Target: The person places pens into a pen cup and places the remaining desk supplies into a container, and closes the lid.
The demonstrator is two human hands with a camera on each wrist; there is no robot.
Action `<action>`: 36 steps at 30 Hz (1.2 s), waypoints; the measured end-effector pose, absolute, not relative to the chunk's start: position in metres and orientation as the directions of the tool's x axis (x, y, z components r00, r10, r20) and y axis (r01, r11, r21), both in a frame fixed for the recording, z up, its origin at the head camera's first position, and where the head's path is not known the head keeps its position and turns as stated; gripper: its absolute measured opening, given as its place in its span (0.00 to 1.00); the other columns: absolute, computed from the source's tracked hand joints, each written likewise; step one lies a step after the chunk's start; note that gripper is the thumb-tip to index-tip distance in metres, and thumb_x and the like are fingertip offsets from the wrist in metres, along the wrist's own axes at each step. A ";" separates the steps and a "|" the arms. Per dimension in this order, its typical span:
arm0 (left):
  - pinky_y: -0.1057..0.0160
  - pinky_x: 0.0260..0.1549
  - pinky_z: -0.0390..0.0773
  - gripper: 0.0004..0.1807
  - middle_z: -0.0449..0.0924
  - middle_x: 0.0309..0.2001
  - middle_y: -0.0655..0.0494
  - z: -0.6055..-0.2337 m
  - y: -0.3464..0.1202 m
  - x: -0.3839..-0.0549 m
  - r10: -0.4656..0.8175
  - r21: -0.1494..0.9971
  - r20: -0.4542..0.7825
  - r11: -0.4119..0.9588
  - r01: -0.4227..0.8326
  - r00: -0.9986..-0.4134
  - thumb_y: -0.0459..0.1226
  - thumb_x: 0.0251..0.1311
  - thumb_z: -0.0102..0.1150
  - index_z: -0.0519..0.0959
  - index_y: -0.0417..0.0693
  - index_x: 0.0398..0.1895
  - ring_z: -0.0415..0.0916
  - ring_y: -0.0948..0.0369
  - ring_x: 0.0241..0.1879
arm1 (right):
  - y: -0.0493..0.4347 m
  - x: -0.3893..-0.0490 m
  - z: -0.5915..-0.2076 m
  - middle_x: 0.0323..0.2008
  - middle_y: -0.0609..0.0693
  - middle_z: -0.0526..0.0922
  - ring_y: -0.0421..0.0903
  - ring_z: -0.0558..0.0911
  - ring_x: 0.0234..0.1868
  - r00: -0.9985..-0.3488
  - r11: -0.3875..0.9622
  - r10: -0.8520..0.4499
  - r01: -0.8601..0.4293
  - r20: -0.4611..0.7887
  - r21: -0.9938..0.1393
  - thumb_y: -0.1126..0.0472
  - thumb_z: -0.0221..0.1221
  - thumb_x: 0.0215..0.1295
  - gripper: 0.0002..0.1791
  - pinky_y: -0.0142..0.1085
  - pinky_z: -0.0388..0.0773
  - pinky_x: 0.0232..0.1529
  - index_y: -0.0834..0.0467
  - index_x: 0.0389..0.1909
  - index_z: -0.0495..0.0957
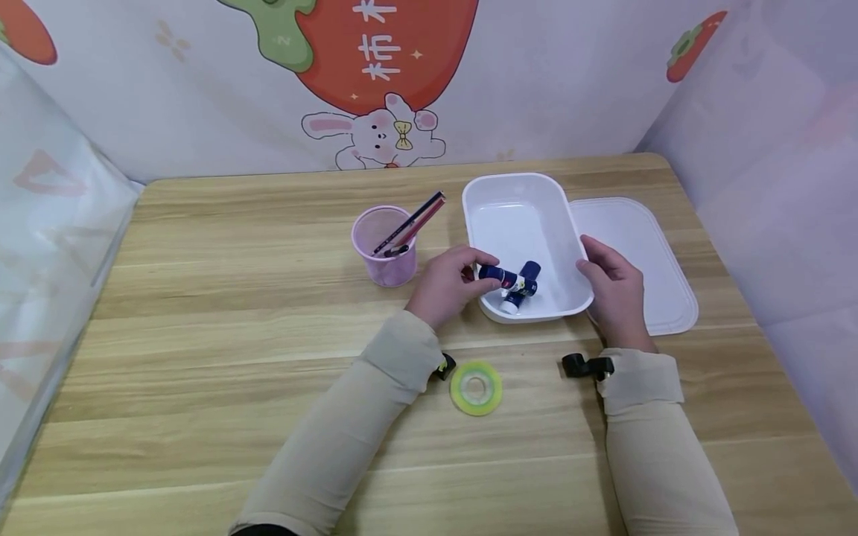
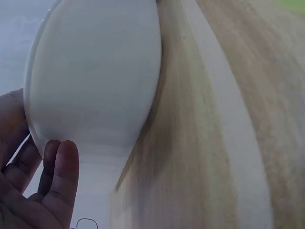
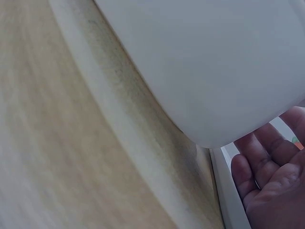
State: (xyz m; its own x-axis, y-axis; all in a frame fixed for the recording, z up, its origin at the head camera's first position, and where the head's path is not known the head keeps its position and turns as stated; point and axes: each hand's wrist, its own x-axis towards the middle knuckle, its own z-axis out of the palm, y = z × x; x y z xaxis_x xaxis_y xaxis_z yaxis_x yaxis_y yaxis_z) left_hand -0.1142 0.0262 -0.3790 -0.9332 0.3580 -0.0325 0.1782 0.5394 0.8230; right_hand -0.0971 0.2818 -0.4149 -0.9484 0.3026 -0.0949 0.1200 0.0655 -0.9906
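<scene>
A white plastic box (image 1: pixel 507 225) stands without its lid at the right of the table. My left hand (image 1: pixel 450 286) reaches over its near left corner and pinches a dark blue glue stick (image 1: pixel 496 276) between thumb and fingers. Beneath that one, a second blue glue stick with a white end (image 1: pixel 530 269) lies on the box floor, crossing it. My right hand (image 1: pixel 615 292) grips the box's right rim, thumb on top. In the left wrist view the box wall (image 2: pixel 95 71) hides the glue stick; the right wrist view shows fingers (image 3: pixel 262 162) beside the box's outer wall.
The white lid (image 1: pixel 637 246) lies flat right of the box. A pink mesh pen cup (image 1: pixel 389 272) with several pencils stands left of it. A roll of yellow-green tape (image 1: pixel 477 388) lies nearer, between the forearms. Printed cloth surrounds the wooden table (image 1: pixel 234 298).
</scene>
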 end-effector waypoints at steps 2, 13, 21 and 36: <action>0.69 0.31 0.72 0.17 0.75 0.37 0.66 -0.379 0.027 -0.113 0.368 0.811 -0.029 0.552 0.193 -0.930 0.46 0.52 0.66 0.80 0.61 0.47 0.70 0.64 0.33 | 0.282 -0.097 -0.415 0.60 0.50 0.72 0.45 0.70 0.59 -0.949 0.061 0.301 0.117 -0.093 -0.991 0.59 0.59 0.63 0.21 0.30 0.73 0.51 0.49 0.58 0.74; 0.69 0.30 0.73 0.16 0.76 0.35 0.59 -0.381 0.026 -0.112 0.367 0.818 -0.002 0.536 0.209 -0.930 0.43 0.53 0.66 0.80 0.57 0.47 0.69 0.65 0.32 | 0.282 -0.098 -0.415 0.59 0.50 0.72 0.45 0.70 0.59 -0.953 0.064 0.292 0.108 -0.085 -0.992 0.59 0.59 0.63 0.22 0.30 0.73 0.51 0.50 0.59 0.74; 0.70 0.32 0.73 0.17 0.76 0.36 0.59 -0.381 0.025 -0.110 0.380 0.823 0.008 0.523 0.222 -0.925 0.42 0.53 0.66 0.79 0.58 0.49 0.70 0.65 0.32 | 0.283 -0.097 -0.415 0.59 0.51 0.73 0.46 0.70 0.59 -0.955 0.037 0.284 0.096 -0.081 -0.995 0.59 0.59 0.62 0.22 0.29 0.73 0.50 0.51 0.58 0.74; 0.74 0.41 0.76 0.25 0.69 0.48 0.55 -0.386 0.016 -0.100 0.353 0.914 0.019 0.373 0.160 -0.935 0.38 0.52 0.67 0.72 0.53 0.55 0.74 0.64 0.38 | 0.281 -0.098 -0.415 0.58 0.52 0.73 0.47 0.70 0.58 -0.955 0.021 0.286 0.086 -0.077 -0.996 0.61 0.59 0.63 0.21 0.30 0.74 0.49 0.53 0.58 0.75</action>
State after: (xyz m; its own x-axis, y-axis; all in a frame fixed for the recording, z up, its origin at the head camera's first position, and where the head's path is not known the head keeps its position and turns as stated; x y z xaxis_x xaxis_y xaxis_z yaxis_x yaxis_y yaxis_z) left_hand -0.0999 0.0157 -0.3860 -0.9352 0.3535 0.0194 0.1601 0.3734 0.9137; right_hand -0.0978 0.2815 -0.4155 -0.9551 0.2863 -0.0766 0.0861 0.0206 -0.9961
